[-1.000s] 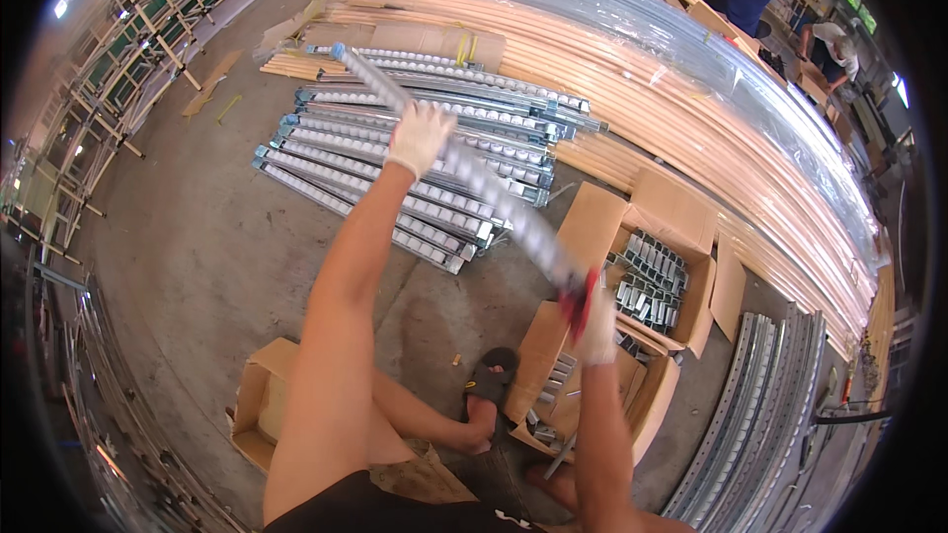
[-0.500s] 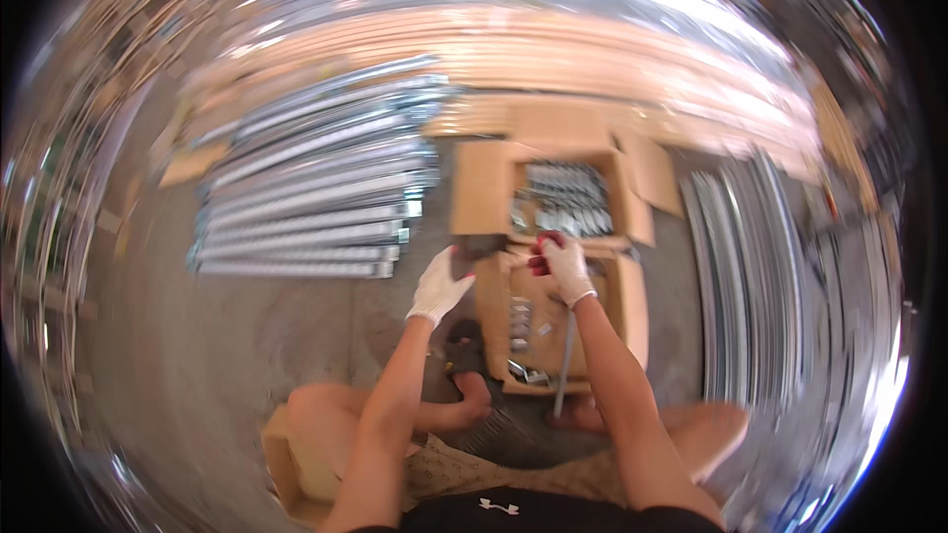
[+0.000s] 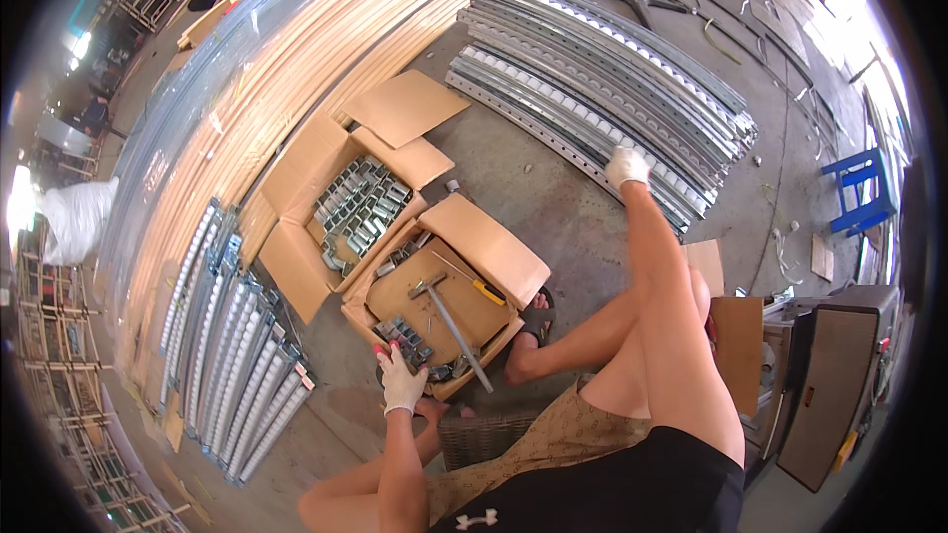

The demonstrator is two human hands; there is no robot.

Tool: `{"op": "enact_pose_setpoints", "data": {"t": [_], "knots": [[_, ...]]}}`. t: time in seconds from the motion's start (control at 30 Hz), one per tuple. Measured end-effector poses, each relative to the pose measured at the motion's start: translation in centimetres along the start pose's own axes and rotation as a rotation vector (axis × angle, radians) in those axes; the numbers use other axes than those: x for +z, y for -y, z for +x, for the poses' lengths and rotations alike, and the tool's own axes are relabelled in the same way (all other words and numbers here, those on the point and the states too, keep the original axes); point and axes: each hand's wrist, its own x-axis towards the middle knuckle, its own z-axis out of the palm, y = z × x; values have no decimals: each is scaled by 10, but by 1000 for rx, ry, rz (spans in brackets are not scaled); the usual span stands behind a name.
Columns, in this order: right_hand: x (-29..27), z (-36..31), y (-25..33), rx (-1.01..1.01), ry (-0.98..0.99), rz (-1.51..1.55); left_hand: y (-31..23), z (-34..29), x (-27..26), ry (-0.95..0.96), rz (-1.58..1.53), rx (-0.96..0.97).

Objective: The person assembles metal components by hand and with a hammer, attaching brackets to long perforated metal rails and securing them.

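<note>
Head view: a tool carton [image 3: 489, 242] lies open on the floor in front of the seated person and serves as the landmark. At its left corner is the left hand [image 3: 401, 382], in a white glove with red fingertips, its fingers spread and holding nothing visible; whether they touch the cardboard I cannot tell. Just inside that corner sits a row of small metal clips [image 3: 405, 336]. A hammer [image 3: 454, 326] lies across the tool carton, its handle reaching over the near edge, and a yellow-handled screwdriver [image 3: 487, 291] rests by the carton's right side.

Well to the right of the tool carton, the right hand [image 3: 628, 168], also gloved, is stretched out to the metal rails [image 3: 583, 104], which lie side by side on the floor. Its fingers look curled and are mostly hidden, so I cannot tell whether they grip a rail.

Against the far side of the tool carton stands a second carton [image 3: 301, 158] filled with metal brackets [image 3: 363, 199]. To the tool carton's left, roller tracks [image 3: 237, 365] with white rollers lie in a fan. Beyond both, tan poles [image 3: 272, 89] run in a long pile, partly under clear plastic. Far right of the tool carton stands a blue stool [image 3: 859, 192].
</note>
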Motion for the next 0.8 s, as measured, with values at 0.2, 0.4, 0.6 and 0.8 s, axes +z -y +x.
{"op": "enact_pose_setpoints", "data": {"t": [0.2,0.4,0.6,0.8], "knots": [[26,23,-60,105,-271,-115,-15,-4,-16,57,30,-110],[14,52,-85,-9,-145,-117,-8,8,3,4,88,-110],[12,23,-76,3,-309,-186,-14,2,-4,41,59,-98],[-67,-4,-79,-109,-80,128,8,8,-1,20,3,-36]]}}
